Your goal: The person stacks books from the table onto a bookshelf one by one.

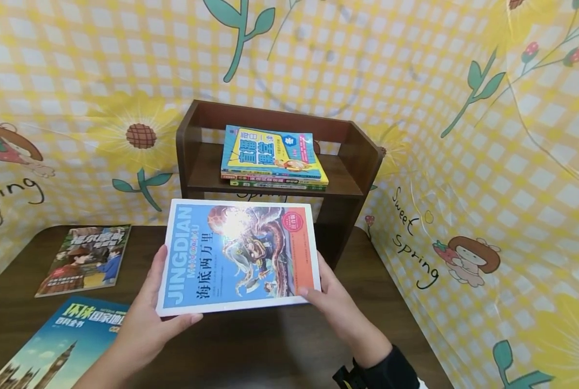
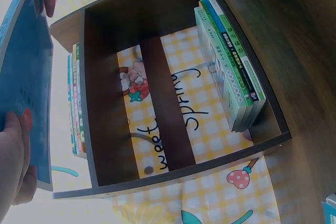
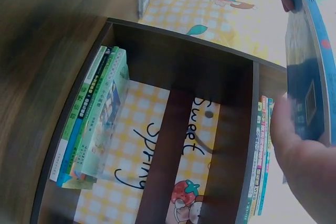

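Observation:
A blue book (image 1: 243,254) with a sea-monster cover and white borders is held between both hands, raised above the desk in front of the shelf. My left hand (image 1: 146,316) grips its left end, thumb on the front edge. At the right end, my right hand (image 1: 340,305) pinches it with the thumb over the lower corner and the fingers mostly hidden beneath. Behind it stands a dark brown two-tier shelf (image 1: 357,167). A stack of books (image 1: 272,154) lies flat on its upper tier. Several greenish books (image 2: 231,64) lie stacked in the lower compartment.
On the desk (image 1: 250,356) at the left lie a magazine-like book (image 1: 87,259) and a blue book with a clock tower (image 1: 71,340). Yellow checked cloth (image 1: 75,65) with flower prints hangs behind and at the right side.

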A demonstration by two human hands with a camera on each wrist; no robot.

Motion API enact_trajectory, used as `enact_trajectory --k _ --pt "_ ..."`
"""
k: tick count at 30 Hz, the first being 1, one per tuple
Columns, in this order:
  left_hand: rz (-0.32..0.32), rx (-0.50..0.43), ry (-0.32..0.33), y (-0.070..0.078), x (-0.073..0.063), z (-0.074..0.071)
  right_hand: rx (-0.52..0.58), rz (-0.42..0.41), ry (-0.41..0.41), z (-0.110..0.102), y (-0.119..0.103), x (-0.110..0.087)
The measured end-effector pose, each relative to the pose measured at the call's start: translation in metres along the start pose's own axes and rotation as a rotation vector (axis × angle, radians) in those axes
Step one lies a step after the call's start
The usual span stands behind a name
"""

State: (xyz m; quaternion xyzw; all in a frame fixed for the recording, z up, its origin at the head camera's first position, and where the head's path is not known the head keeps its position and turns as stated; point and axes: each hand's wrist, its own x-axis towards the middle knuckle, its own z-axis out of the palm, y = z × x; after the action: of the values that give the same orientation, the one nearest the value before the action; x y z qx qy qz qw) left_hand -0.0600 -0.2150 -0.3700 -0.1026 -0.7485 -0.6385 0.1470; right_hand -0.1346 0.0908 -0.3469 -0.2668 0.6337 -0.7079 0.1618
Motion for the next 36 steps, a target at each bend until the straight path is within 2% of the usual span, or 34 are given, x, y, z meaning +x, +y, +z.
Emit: enact_trajectory --k 5,10,13,16,23,27,33,36 --pt "0.001 0.058 0.008 0.003 0.000 0.004 -0.057 -0.116 -0.016 0.002 0.007 -0.002" --pt "-0.043 0.134 0.000 0.004 -0.002 0.004 -0.176 -0.137 0.007 -0.002 0.016 -0.008" --pt "-0.078 0.163 -0.017 0.003 -0.003 0.003 -0.266 -0.133 0.074 -0.003 0.024 -0.012" --pt "-0.080 0.177 -0.034 0.000 -0.004 0.003 -0.348 -0.121 0.146 -0.003 0.030 -0.014" --pt "-0.092 0.229 -0.027 -0.009 -0.007 0.001 -0.410 -0.079 0.239 0.004 0.038 -0.015" --pt "-0.140 0.224 -0.015 -0.015 -0.011 -0.007 -0.419 -0.076 0.236 0.012 0.040 -0.011" --pt "-0.272 0.335 -0.044 -0.022 -0.020 -0.029 -0.483 -0.002 0.179 0.027 0.045 -0.006" --pt "-0.298 0.400 -0.056 -0.027 -0.023 -0.035 -0.534 0.023 0.172 0.032 0.049 -0.003"
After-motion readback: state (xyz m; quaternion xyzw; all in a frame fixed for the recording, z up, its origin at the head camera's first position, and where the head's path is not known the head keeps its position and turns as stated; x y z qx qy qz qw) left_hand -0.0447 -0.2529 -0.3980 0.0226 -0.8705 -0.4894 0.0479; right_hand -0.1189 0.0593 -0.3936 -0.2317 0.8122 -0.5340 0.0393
